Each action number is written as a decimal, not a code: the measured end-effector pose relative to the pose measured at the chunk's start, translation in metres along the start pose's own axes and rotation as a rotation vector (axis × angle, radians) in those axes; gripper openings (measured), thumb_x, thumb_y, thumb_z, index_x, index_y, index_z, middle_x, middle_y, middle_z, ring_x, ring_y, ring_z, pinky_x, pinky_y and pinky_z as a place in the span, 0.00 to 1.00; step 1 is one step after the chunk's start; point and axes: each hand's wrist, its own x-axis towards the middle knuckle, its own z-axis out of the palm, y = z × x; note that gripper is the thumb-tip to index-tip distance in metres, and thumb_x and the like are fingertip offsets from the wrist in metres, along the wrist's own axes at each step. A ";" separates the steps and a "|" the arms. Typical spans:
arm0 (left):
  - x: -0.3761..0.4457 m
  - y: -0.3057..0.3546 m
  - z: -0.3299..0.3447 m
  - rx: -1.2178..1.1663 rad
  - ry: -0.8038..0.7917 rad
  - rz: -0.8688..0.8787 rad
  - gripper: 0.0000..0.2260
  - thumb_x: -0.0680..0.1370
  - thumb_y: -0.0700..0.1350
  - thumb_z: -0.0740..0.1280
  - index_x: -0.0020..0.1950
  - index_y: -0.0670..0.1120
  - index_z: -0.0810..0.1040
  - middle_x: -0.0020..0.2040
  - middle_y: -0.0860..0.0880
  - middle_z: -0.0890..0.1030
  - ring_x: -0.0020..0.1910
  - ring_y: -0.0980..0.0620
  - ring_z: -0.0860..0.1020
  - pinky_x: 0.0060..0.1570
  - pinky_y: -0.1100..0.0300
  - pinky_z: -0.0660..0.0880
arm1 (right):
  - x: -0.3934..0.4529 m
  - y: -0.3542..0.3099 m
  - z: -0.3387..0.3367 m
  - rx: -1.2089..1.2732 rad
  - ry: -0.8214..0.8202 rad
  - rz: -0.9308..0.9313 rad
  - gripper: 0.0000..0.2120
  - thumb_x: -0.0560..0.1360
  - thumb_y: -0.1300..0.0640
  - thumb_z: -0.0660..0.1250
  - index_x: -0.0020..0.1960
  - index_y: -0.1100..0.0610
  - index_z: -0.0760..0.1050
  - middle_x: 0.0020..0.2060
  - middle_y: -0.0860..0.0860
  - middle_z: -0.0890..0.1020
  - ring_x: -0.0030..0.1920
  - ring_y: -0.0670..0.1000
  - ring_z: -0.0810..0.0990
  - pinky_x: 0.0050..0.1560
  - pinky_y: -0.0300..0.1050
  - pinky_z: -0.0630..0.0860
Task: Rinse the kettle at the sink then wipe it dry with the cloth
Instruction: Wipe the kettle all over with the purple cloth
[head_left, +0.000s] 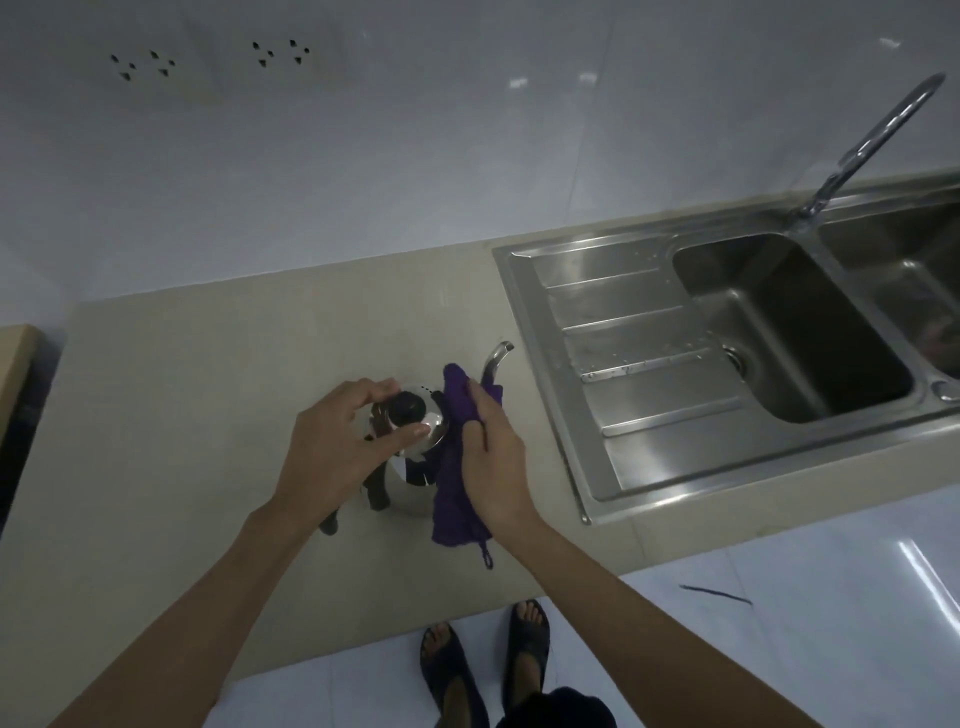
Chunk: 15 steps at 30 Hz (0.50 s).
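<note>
A shiny steel kettle (410, 480) with a black lid knob and a curved spout stands upright on the beige counter (182, 415), left of the sink. My left hand (337, 441) curls over its lid, thumb and fingers around the knob. My right hand (493, 467) presses a purple cloth (454, 499) against the kettle's right side, below the spout. The cloth hangs down to the counter and hides that side of the kettle. The black handle pokes out under my left wrist.
A steel sink (550, 291) with a ribbed drainboard and a deep basin lies to the right, a curved tap (878, 130) above it. White tiled wall with sockets stands behind. The counter's front edge runs near my forearms; my sandalled feet show below.
</note>
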 end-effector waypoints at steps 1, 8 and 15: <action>0.000 0.000 0.001 -0.007 0.001 -0.007 0.20 0.67 0.52 0.77 0.57 0.51 0.79 0.57 0.60 0.79 0.56 0.64 0.76 0.59 0.66 0.68 | 0.002 -0.003 0.007 0.004 0.055 0.013 0.19 0.81 0.63 0.52 0.70 0.54 0.66 0.51 0.50 0.79 0.45 0.50 0.78 0.48 0.45 0.77; -0.001 -0.001 0.002 -0.023 0.000 -0.026 0.17 0.67 0.51 0.78 0.54 0.56 0.79 0.54 0.70 0.76 0.53 0.78 0.71 0.54 0.73 0.66 | -0.017 0.029 0.013 -0.033 0.126 0.264 0.09 0.79 0.64 0.52 0.51 0.52 0.67 0.41 0.49 0.74 0.41 0.53 0.76 0.39 0.43 0.72; 0.001 -0.003 0.003 -0.050 0.026 -0.044 0.18 0.66 0.52 0.78 0.53 0.52 0.81 0.56 0.65 0.79 0.55 0.74 0.73 0.56 0.71 0.68 | 0.011 0.055 0.016 -0.069 0.112 0.266 0.09 0.79 0.65 0.52 0.48 0.53 0.67 0.40 0.54 0.76 0.37 0.51 0.73 0.37 0.45 0.71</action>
